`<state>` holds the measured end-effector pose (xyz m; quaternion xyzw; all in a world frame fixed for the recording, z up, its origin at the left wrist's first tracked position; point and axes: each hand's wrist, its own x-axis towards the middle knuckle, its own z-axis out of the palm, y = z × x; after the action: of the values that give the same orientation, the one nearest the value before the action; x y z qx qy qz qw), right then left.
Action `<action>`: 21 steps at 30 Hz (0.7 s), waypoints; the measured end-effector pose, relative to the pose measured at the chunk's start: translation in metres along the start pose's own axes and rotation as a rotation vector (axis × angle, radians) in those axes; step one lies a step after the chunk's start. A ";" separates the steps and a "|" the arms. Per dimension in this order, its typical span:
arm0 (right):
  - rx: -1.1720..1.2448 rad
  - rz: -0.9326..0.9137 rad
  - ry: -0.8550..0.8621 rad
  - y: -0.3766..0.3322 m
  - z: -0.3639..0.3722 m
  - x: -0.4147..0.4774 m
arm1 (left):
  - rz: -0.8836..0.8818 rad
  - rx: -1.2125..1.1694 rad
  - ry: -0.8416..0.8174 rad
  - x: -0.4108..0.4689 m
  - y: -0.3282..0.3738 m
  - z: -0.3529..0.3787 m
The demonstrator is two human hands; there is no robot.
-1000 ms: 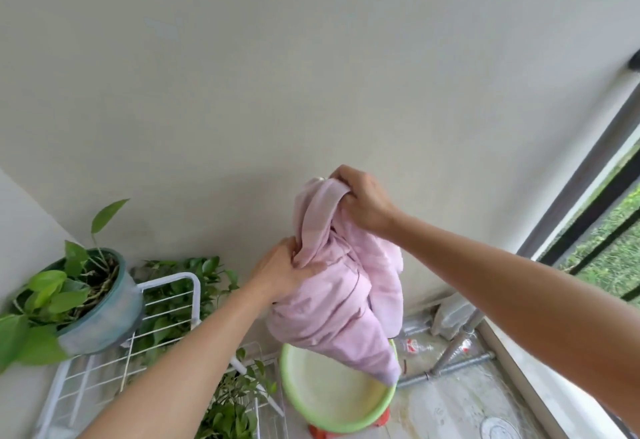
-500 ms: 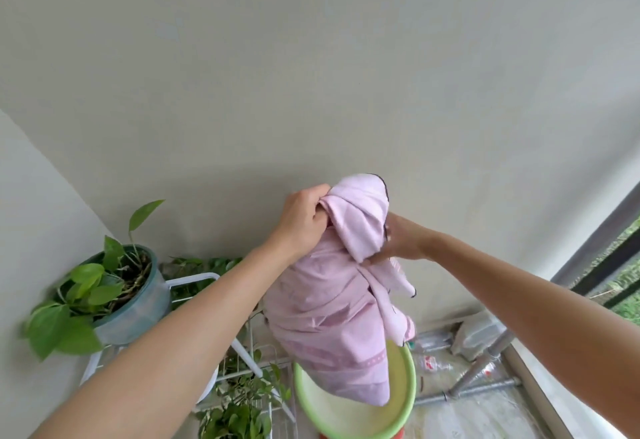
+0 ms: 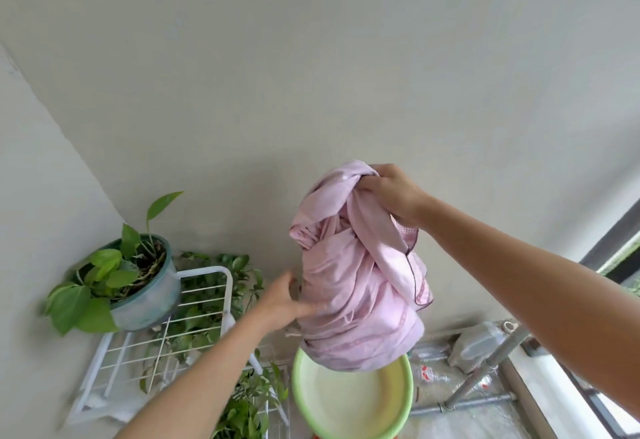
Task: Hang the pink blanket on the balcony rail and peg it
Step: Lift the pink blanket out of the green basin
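The pink blanket (image 3: pixel 356 286) hangs in a bunched, twisted bundle in front of the beige wall, its lower end just above a green basin (image 3: pixel 349 407). My right hand (image 3: pixel 391 192) grips the bundle's top, fingers closed on the cloth. My left hand (image 3: pixel 287 303) is lower, at the bundle's left side, fingers spread and touching the fabric; whether it grips is unclear. A dark balcony rail (image 3: pixel 613 248) shows at the far right edge. No pegs are visible.
A potted green plant (image 3: pixel 138 279) sits on a white wire rack (image 3: pixel 166 334) at the left, with more leafy plants below. Metal pipes (image 3: pixel 485 386), a plastic jug and bottles lie on the wet floor at lower right.
My left hand let go of the bundle's top and dropped to its lower left side. My right hand rose from the bundle's right side and now holds the top.
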<state>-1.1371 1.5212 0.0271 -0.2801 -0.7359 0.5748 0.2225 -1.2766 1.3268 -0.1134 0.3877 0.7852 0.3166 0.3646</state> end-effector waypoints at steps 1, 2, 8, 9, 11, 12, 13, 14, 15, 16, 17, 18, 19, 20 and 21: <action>0.053 0.007 -0.005 -0.007 -0.001 -0.002 | 0.009 0.004 -0.038 -0.002 -0.001 0.012; 0.096 0.012 -0.009 -0.015 -0.003 -0.005 | 0.050 -0.018 -0.025 0.002 -0.002 0.022; -0.422 -0.165 0.367 -0.015 -0.057 0.006 | 0.267 0.102 0.235 0.012 0.040 0.023; -0.618 -0.104 0.413 -0.001 -0.069 0.009 | 0.326 0.119 0.302 0.012 0.051 0.017; -0.884 0.083 0.415 0.041 -0.088 0.005 | 0.439 0.172 0.423 0.014 0.073 0.005; -0.959 0.159 0.400 0.064 -0.095 -0.001 | 0.484 0.216 0.455 0.018 0.081 -0.001; -0.993 0.217 0.395 0.084 -0.101 -0.009 | 0.514 0.259 0.464 0.021 0.086 -0.009; -1.013 0.250 0.407 0.100 -0.107 -0.016 | 0.531 0.298 0.464 0.023 0.087 -0.017; -1.024 0.283 0.428 0.110 -0.113 -0.023 | 0.532 0.339 0.464 0.025 0.086 -0.024; -1.028 0.307 0.452 0.118 -0.120 -0.026 | 0.509 0.384 0.471 0.026 0.080 -0.030; -1.025 0.331 0.474 0.121 -0.126 -0.029 | 0.483 0.429 0.482 0.025 0.073 -0.035; -1.023 0.345 0.497 0.124 -0.132 -0.031 | 0.456 0.468 0.496 0.024 0.065 -0.037; -1.022 0.355 0.525 0.124 -0.136 -0.032 | 0.433 0.495 0.508 0.021 0.058 -0.038; -1.020 0.357 0.562 0.124 -0.141 -0.033 | 0.425 0.519 0.518 0.019 0.052 -0.037; -1.002 0.358 0.595 0.123 -0.145 -0.033 | 0.426 0.546 0.527 0.017 0.046 -0.034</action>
<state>-0.9994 1.6263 -0.0579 -0.6189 -0.7645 0.0843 0.1596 -1.2943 1.3562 -0.0653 0.5292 0.8088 0.2538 -0.0377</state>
